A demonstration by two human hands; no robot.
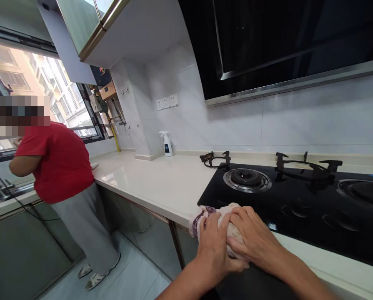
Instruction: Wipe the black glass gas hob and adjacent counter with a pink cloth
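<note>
Both of my hands rest on a white cloth with a purple pattern (pixel 205 214) at the front left corner of the black glass hob (pixel 299 212). My left hand (pixel 213 241) grips the cloth from the left with its fingers curled over it. Over the cloth's right side my right hand (pixel 255 239) lies pressed down, fingers together. Most of the cloth is hidden under the hands.
A loose pan support (pixel 216 159) lies on the white counter (pixel 155 179) behind the left burner (pixel 247 179). Another support (pixel 308 166) sits on the hob. A spray bottle (pixel 166 143) stands by the wall. A person in a red shirt (pixel 61 162) stands at the left by the window.
</note>
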